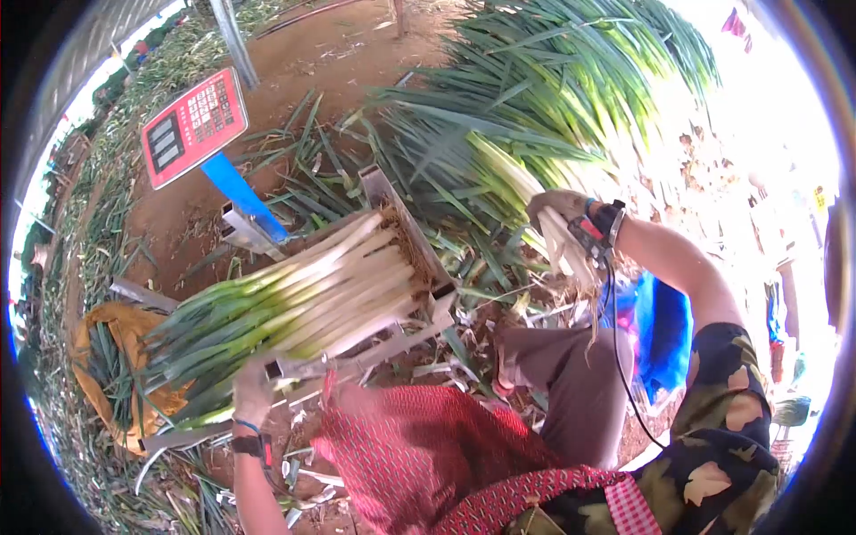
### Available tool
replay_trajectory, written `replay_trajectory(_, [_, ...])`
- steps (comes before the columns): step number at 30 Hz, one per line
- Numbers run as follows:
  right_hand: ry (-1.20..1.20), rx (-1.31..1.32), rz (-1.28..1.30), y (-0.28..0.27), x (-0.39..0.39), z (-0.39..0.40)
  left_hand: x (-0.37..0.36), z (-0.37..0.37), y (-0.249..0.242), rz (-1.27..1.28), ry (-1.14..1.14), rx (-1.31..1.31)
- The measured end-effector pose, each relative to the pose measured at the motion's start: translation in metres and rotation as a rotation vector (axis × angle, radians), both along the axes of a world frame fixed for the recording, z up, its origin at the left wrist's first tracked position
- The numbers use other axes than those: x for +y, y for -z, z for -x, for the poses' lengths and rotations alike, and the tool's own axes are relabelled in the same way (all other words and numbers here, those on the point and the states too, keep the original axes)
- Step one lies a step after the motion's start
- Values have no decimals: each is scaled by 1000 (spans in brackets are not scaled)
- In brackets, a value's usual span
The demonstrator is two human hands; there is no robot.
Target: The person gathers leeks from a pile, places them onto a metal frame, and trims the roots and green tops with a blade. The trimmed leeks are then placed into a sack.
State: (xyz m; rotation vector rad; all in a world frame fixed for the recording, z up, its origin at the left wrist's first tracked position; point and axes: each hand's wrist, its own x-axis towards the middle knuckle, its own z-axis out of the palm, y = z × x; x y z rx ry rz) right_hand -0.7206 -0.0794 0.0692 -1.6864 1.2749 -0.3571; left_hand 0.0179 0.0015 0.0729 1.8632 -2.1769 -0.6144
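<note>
My right hand (pixel 562 214), gloved, is wrapped round the white stems of a few leeks (pixel 508 174) at the right, whose green leaves reach up and left toward the big pile. My left hand (pixel 253 390) is at the near edge of the metal frame (pixel 406 334), by the green part of the leeks lying there; it is pale and blurred, and its fingers cannot be made out. Many leeks (pixel 330 285) lie side by side on the frame, with roots at the right and leaves at the left.
A large leek pile (pixel 571 80) lies at the upper right. A red scale display (pixel 194 127) stands on a blue post (pixel 241 194) behind the frame. Orange cloth (pixel 129 330) hangs at the frame's left end. A blue bag (pixel 664 334) is beside my leg. Leaf scraps litter the ground.
</note>
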Motion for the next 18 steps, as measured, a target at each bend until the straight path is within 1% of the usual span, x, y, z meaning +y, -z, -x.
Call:
replay_trajectory(1, [201, -268, -350, -18, 9, -11, 2, 3, -19, 7, -59, 143])
replay_trajectory(3, [381, -1085, -595, 52, 22, 12, -2, -18, -22, 264, -104, 127])
replay_trajectory(4, [512, -971, -594, 7, 44, -19, -2, -2, -49, 303, -112, 302])
replay_trajectory(5, [639, -856, -601, -44, 66, -56, 4, 23, -82, 313, -141, 406])
replay_trajectory(6, [626, -840, -533, -66, 86, -83, 14, 52, -107, 377, -158, 443])
replay_trajectory(7, [615, -822, -465, -89, 107, -111, 21, 78, -123, 329, -170, 582])
replay_trajectory(8, [604, -756, -488, -65, 102, -106, 35, 111, -142, 255, -162, 639])
replay_trajectory(9, [630, -766, -503, -52, 110, -112, 55, 149, -155, 62, -146, 958])
replay_trajectory(10, [657, -776, -521, -43, 118, -120, 63, 175, -157, -138, -113, 912])
replay_trajectory(11, [682, -786, -538, -30, 124, -126, 68, 205, -148, -211, 46, 887])
replay_trajectory(12, [642, -729, -474, -19, 133, -134, 82, 235, -139, -351, 127, 1019])
replay_trajectory(13, [606, -671, -411, -7, 141, -143, 81, 260, -106, -329, 329, 909])
replay_trajectory(15, [595, -642, -372, -6, 160, -168, 93, 299, -58, -409, 381, 864])
replay_trajectory(16, [585, -630, -330, 20, 164, -174, 98, 319, -35, -448, 407, 840])
replay_trajectory(18, [564, -561, -229, 67, 172, -188, 112, 327, -4, -954, 294, 1130])
